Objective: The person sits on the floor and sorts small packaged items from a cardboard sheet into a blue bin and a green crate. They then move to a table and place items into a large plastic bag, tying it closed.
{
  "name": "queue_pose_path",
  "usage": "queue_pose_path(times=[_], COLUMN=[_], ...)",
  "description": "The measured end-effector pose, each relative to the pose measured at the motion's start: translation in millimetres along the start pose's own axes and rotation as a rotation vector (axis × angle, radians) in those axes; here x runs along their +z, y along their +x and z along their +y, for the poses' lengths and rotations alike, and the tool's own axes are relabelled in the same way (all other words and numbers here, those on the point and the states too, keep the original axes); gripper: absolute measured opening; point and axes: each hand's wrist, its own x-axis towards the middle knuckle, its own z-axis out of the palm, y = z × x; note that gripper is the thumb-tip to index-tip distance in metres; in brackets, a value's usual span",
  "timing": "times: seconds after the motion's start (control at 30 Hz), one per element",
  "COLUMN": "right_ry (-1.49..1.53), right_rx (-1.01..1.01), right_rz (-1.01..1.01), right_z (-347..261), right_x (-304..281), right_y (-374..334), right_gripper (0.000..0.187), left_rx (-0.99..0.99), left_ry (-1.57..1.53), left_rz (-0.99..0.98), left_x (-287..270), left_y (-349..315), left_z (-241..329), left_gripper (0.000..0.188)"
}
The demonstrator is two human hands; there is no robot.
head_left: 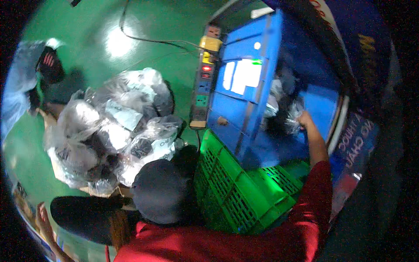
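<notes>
My right hand [302,118] reaches into a large blue plastic crate [321,102], its fingers closed on a clear plastic bag [294,114]. Beside that bag, more pale and clear wrapped items [274,98] lie in the shadowed crate. At the lower left rim my left hand [42,215] is raised with its fingers stretched out, and nothing shows in it. A big pile of clear plastic bags [83,144], with dark contents and pale paper slips [123,114], rests on the floor, apart from both hands.
A green slotted crate [235,192] stands below the blue one. Along the blue crate's left side runs a power strip [201,87] with a cable [152,41]. A person in light blue [19,83] is at the left. A rounded dark grey shape [161,192] blocks the near middle.
</notes>
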Motion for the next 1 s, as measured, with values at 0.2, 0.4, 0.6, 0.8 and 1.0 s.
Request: queue_pose_path(times=[0.2,0.4,0.6,0.8,1.0], right_ry=[-0.064,-0.19,-0.161,0.099,0.221], right_rx=[-0.167,-0.103,-1.037,-1.014,-0.839], right_rz=[-0.296,-0.386,-0.056,0.293,0.507], right_z=[-41.1,-168.5,-356.8,-572.3,-586.2], right_x=[-13.8,-161.6,-187.9,-27.0,4.3], right_y=[-4.4,-173.4,-374.0,-343.5,-376.6], right_gripper=[0.046,0.021,0.025,0.109,0.077], left_rx=[0.109,0.335,0.539,0.902,0.836], left_ry=[-0.124,0.139,0.149,0.059,-0.216], left_rz=[0.055,0.109,0.044,-0.074,-0.189], left_x=[43.6,75.4,59.9,56.8,74.7], left_y=[-8.2,-22.4,-22.4,30.3,91.0], left_z=[84.1,167.3,145.3,98.8,41.6], left_gripper=[0.024,0.022,0.021,0.017,0.02])
